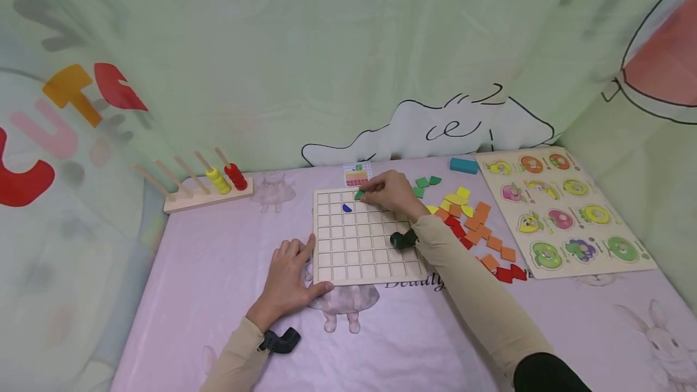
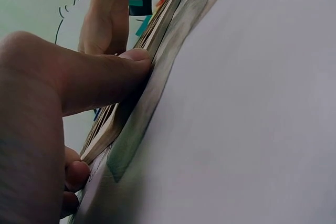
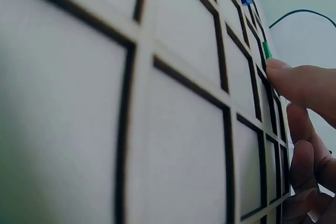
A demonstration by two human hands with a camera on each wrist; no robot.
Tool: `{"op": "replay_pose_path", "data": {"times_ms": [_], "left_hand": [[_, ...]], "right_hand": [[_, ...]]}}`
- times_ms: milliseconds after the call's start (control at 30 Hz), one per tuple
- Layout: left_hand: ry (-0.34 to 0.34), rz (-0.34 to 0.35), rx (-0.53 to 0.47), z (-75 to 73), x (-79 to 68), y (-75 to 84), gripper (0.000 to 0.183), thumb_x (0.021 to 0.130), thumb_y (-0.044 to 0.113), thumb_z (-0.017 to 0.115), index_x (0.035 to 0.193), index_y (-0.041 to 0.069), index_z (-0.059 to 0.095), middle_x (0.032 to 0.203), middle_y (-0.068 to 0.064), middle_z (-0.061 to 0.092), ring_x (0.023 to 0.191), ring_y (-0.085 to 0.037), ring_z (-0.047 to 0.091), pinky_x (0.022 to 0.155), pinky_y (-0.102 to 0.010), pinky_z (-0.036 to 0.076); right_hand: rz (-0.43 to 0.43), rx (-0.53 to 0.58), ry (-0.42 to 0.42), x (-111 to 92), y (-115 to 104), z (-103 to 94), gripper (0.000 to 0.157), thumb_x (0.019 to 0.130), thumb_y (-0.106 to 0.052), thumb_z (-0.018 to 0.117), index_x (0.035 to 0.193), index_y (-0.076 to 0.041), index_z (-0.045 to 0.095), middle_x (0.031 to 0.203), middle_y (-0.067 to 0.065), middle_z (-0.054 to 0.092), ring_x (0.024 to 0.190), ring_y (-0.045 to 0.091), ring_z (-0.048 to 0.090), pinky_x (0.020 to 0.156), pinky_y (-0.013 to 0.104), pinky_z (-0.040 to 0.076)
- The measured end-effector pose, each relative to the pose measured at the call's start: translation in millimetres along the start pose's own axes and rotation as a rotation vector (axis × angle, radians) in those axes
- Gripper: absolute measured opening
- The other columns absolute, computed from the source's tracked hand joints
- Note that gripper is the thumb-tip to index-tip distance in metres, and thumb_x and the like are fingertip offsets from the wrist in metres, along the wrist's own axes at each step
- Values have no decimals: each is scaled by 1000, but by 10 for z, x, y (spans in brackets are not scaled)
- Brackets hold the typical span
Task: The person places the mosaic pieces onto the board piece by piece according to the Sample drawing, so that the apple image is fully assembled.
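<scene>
A wooden grid board [image 1: 354,241] lies on the pink tablecloth. My left hand [image 1: 285,277] holds its near left corner, the thumb [image 2: 113,74] against the near edge and the other fingers by the left side. Over the far rows my right hand [image 1: 393,191] pinches a green piece [image 1: 359,195] at a cell near the board's far edge. The right wrist view shows the thumb tip right at this green piece [image 3: 266,50], with the board's empty cells in front. A blue rounded piece [image 1: 346,208] sits in a cell just left of that hand.
A pattern card [image 1: 357,175] lies behind the board. Green [image 1: 422,182], yellow [image 1: 456,198], orange [image 1: 481,213] and red [image 1: 504,274] pieces are scattered to the right. Beyond are a teal block [image 1: 463,166] and a fruit puzzle board [image 1: 561,216]. A peg stand [image 1: 209,197] with rings stands far left.
</scene>
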State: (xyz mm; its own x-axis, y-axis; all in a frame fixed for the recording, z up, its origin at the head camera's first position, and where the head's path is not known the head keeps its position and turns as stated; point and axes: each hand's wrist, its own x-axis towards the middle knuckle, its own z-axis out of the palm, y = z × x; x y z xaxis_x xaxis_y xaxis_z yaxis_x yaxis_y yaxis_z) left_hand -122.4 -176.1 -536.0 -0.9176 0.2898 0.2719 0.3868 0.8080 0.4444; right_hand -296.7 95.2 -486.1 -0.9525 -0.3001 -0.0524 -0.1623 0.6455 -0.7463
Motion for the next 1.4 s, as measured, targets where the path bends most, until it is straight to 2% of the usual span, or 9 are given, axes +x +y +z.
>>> {"op": "replay_pose_path", "data": {"times_ms": [167,367,500,700,833,1000,1133,1300,1400], "left_hand": [[-1,-4,-6,-11,2,2,106,75,60,82,154,-4,51,95,-1,49,91,-20,37,83,-36,33],[-2,-9,-14,-8,-4,7,106,75,59,83,154,-3,51,96,-1,50,91,-19,37,83,-36,33],[-10,-9,-16,2,0,20,106,75,58,84,154,-3,51,96,-1,50,91,-20,37,83,-36,32],[-2,-2,-15,2,1,30,105,75,58,83,153,-4,51,95,0,49,91,-19,37,83,-36,33],[5,-1,-7,-5,-8,19,105,75,60,83,153,-4,52,94,1,49,91,-19,38,83,-36,33],[15,8,-19,-17,-17,-1,105,75,59,83,152,-5,52,95,-1,50,92,-21,40,83,-38,34],[14,8,-30,-11,-20,-3,105,75,59,83,153,-4,52,95,-1,51,92,-21,40,83,-38,33],[15,16,-22,1,-18,-15,106,75,60,83,154,-4,51,96,0,50,93,-21,40,84,-38,34],[10,13,-21,6,-16,-19,106,76,60,83,154,-3,51,96,0,49,93,-21,39,85,-37,33]], "right_hand": [[-12,-3,0,10,-1,2,22,91,-19,84,111,-11,85,113,10,79,94,24,64,79,33,47],[-29,-13,3,4,61,-63,35,90,-22,86,123,-9,81,115,12,77,98,26,65,84,35,49],[-3,-27,27,-52,191,-280,37,95,-22,81,129,-9,77,117,14,74,101,28,62,87,36,48],[98,-164,104,-179,455,-706,35,99,-12,74,133,-3,73,127,21,69,108,36,61,92,47,52],[141,-206,105,-226,590,-860,33,100,-8,71,132,-1,72,130,24,67,111,38,59,96,51,52],[142,-213,65,-211,654,-875,30,100,-8,72,129,0,73,128,23,67,110,37,56,97,50,50],[161,-217,70,-196,658,-863,28,99,-10,74,124,0,72,125,22,65,109,37,56,98,50,50],[165,-191,74,-208,666,-870,23,101,-15,72,118,0,69,115,20,66,103,34,56,91,44,49],[126,-165,93,-220,679,-882,26,100,-15,73,121,0,68,108,19,67,97,32,58,85,40,49]]}}
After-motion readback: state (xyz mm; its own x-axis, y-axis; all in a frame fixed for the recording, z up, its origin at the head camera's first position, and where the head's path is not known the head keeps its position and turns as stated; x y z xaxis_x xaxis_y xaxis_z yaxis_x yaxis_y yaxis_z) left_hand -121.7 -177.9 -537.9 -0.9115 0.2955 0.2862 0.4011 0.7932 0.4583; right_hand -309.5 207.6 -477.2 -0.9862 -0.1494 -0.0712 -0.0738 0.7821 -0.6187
